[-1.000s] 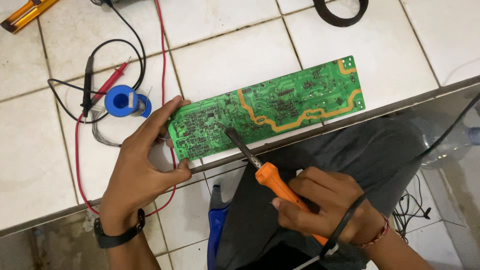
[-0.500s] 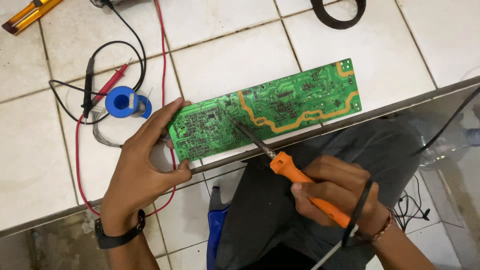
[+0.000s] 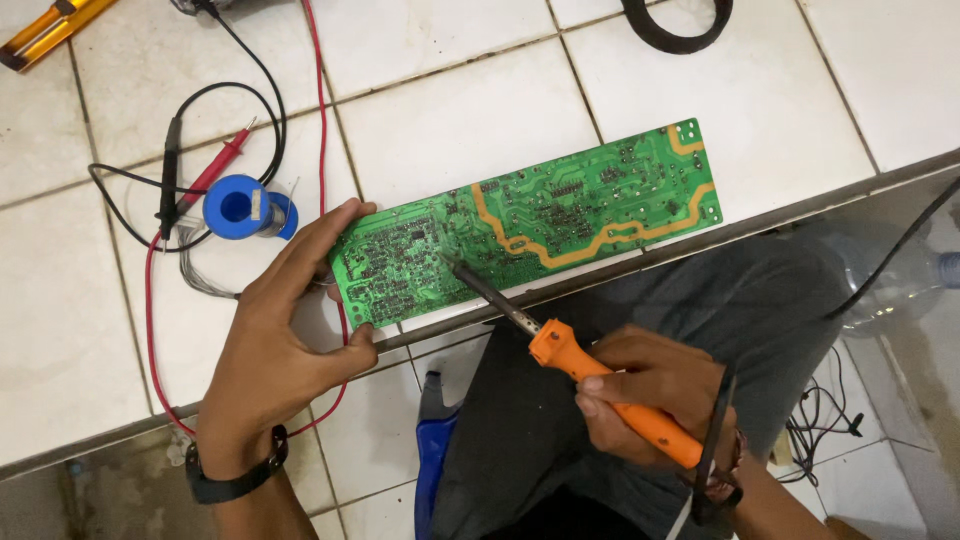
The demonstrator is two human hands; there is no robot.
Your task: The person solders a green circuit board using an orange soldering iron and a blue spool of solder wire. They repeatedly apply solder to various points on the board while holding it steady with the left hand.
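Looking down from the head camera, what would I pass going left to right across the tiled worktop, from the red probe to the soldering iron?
Red multimeter probe → blue solder spool → left hand gripping the board's end → green circuit board → orange soldering iron in the right hand.

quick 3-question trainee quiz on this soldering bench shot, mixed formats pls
1. True or false: the left hand grips the end of the green circuit board.
2. The right hand holds the soldering iron. Its handle is: A) blue B) orange C) black
3. Fill in: the blue solder spool lies on the white tiled surface beside the red and black ______.

Key
1. True: thumb and fingers clasp the board's end.
2. B. The iron's tip rests on the board near the left hand.
3. Test probes.
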